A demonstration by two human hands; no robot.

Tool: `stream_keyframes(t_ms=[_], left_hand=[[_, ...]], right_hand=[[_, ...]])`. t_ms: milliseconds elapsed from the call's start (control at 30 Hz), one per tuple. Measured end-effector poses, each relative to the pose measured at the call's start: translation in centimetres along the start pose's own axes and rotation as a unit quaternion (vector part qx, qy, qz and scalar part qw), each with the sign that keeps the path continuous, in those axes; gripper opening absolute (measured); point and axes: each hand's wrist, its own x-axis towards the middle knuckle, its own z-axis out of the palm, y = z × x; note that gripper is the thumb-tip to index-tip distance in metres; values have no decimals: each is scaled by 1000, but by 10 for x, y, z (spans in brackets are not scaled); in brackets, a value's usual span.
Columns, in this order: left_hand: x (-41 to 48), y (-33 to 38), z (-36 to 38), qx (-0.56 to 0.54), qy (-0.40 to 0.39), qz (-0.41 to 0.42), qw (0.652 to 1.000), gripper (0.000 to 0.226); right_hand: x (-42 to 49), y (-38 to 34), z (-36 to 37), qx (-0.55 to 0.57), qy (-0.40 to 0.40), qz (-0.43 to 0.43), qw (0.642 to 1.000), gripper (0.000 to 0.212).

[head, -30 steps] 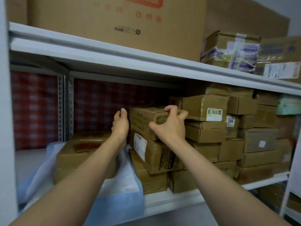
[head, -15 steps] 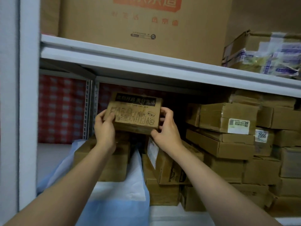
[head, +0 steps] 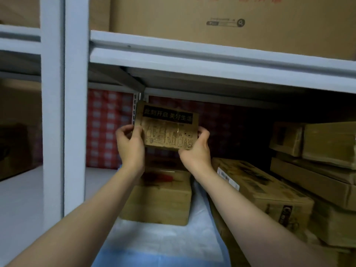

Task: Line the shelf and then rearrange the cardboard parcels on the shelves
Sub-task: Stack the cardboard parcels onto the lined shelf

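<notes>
Nearest, the blue liner carried one box, stacked boxes crowding its right. Above, our left hand and right hand gripped the printed parcel by its ends, long axis sideways, lettered face toward us, checked cloth behind.

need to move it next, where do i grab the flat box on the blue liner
Probably take the flat box by its left and right sides, a hand each, from the front: it lies flat and wide, with gaps on both sides.
</notes>
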Motion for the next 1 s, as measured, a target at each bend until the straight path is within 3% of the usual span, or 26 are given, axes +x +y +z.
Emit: stream_keyframes(t_ms=[200, 567, 700, 833, 1000], left_hand=[[15, -9, -2, 27, 0, -9, 1000, 29], [58, -11, 22, 27, -60, -100, 993, 39], [64, -40, 24, 119, -85, -149, 978, 61], [62, -72, 17, 240, -75, -193, 949, 65], [56, -76, 23, 373, -37, -159, 914, 63]], right_hand=[[0, -1, 6, 39, -8, 2, 999, 79], [49, 3, 26, 180, 77, 175, 965, 68], [59, 23, 41, 152, 44, 211, 965, 58], [58, 44, 56, 85, -10, 238, 968, 47], [57, 53, 68, 16, 36, 248, 968, 52]])
